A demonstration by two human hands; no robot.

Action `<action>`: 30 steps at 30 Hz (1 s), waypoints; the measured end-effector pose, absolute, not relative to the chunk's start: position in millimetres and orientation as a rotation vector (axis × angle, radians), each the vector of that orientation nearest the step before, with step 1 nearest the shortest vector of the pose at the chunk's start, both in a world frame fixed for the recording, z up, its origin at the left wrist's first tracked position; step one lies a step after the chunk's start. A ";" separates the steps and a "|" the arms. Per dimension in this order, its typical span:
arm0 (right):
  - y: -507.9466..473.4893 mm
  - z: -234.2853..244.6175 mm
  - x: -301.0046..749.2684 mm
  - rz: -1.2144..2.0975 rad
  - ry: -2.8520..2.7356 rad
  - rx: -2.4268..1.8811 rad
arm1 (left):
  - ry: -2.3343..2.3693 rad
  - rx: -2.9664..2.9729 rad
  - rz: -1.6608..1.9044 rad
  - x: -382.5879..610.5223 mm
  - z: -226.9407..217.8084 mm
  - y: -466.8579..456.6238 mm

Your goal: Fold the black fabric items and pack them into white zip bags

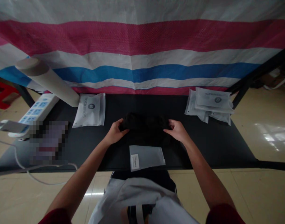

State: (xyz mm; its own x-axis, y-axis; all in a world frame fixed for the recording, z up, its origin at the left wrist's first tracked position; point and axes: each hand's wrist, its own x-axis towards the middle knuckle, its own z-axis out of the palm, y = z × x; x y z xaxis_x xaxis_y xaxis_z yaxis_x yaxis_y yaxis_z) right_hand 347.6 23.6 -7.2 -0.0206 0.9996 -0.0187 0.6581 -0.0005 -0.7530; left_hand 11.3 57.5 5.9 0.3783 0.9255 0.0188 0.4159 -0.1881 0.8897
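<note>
Left hand (114,132) and right hand (178,130) are holding the bundle (145,123) by its left and right ends, suiting likely softness.

Striped sheet (133,37) hanging over on the far side, dark table (226,143) here, shiny tiled floor (256,196), light glare (274,137) right.

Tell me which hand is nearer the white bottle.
Left. The left hand is to the right of the white bottle, at one end of the black bundle; the right hand is farther right, at the other end.
</note>
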 end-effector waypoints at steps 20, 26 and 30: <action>-1.6 -8.5 361.3 0.526 -1.955 -1.406 | 0.886 2.590 0.451 -11.8 32.5 -2.3; 28.5 5.6 360.5 0.344 -2.047 -1.598 | 0.843 2.715 0.293 -8.7 24.9 -17.1; 23.1 33.5 340.3 0.064 -1.938 -1.703 | 0.881 2.790 0.278 0.4 23.6 -36.9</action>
